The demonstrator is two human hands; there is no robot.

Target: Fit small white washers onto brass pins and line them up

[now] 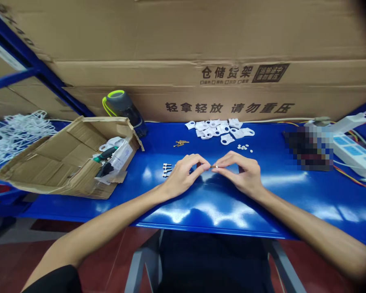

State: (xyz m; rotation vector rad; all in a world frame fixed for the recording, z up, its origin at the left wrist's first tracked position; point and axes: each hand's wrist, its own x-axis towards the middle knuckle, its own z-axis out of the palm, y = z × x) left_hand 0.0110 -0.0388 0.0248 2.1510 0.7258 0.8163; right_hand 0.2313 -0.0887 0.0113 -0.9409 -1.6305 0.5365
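Both my hands rest on the blue table, fingertips meeting in the middle. My left hand is closed in a pinch. My right hand pinches a tiny brass-coloured pin with a small white washer between the two hands. Just left of my left hand lie a few finished small screws with white ends. Behind my hands are loose brass pins, a scatter of small white washers and a pile of white plastic brackets.
An open cardboard box with tools and bags lies at the left, a dark bottle with a green lid behind it. White wire hangers are at far left. A white power strip sits at right. Large cartons form the back wall.
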